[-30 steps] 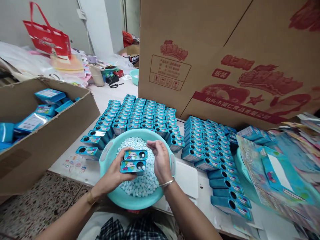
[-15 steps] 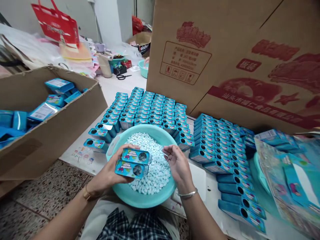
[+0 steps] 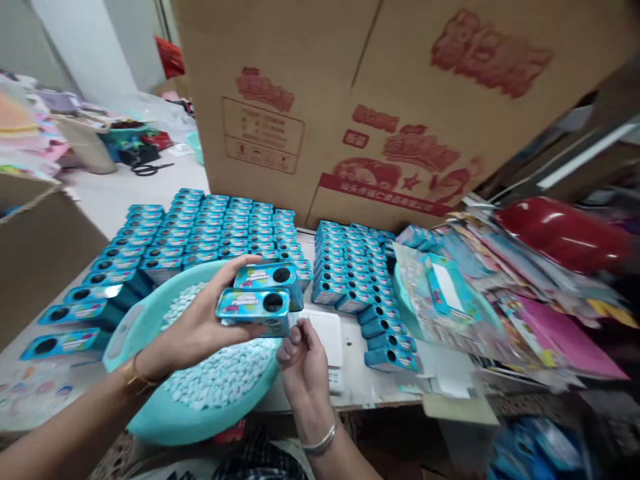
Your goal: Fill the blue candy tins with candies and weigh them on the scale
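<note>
My left hand (image 3: 200,327) grips two small blue boxes (image 3: 260,297), each with a round hole in its top, and holds them over the right side of a turquoise basin (image 3: 145,413). Small pale blue candies (image 3: 220,373) fill the basin. My right hand (image 3: 303,360) is just under and to the right of the boxes, fingers curled with their tips pinched together; what they hold, if anything, I cannot make out. A small white scale (image 3: 327,340) lies on the table right behind that hand.
Rows of the same blue boxes (image 3: 210,227) stand behind the basin, and a second block of blue boxes (image 3: 350,267) is to the right. A big printed carton (image 3: 375,100) walls the back. Colourful printed sheets (image 3: 500,293) pile at right. A brown carton (image 3: 40,253) stands at left.
The view has swung to the right. My left hand has carried the two boxes up and rightward. My right hand has left the candies and dropped beneath the boxes.
</note>
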`<action>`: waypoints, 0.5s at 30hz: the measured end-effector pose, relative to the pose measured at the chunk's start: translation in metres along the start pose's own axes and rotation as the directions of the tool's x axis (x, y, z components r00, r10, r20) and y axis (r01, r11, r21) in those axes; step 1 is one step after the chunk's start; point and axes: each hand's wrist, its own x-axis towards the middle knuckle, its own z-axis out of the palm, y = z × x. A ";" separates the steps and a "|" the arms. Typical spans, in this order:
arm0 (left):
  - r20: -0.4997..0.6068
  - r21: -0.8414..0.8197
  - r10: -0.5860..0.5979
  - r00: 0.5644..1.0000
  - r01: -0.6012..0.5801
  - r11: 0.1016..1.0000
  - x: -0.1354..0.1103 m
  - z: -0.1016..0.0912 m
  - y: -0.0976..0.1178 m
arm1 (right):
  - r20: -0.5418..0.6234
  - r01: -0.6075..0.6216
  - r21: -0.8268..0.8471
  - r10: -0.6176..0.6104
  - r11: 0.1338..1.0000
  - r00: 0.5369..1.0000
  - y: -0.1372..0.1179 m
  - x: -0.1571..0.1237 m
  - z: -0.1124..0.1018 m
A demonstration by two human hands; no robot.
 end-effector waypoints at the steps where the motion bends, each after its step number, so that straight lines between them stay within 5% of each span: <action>1: 0.036 -0.028 0.031 0.999 -0.030 0.999 0.010 0.015 0.003 | -0.021 0.098 0.010 -0.098 0.995 0.995 -0.014 -0.006 -0.006; 4: 0.208 -0.109 0.115 0.971 -0.094 0.990 0.033 0.068 -0.001 | -0.104 0.343 -0.030 -0.344 0.939 0.933 -0.059 -0.018 -0.036; 8: 0.367 -0.108 0.104 0.924 -0.069 0.992 0.044 0.128 -0.025 | -0.182 0.477 -0.049 -0.478 0.877 0.859 -0.109 -0.020 -0.086; 15: 0.395 -0.202 -0.076 0.915 0.167 0.965 0.036 0.173 -0.045 | -0.218 0.547 -0.018 -0.537 0.837 0.815 -0.135 -0.014 -0.133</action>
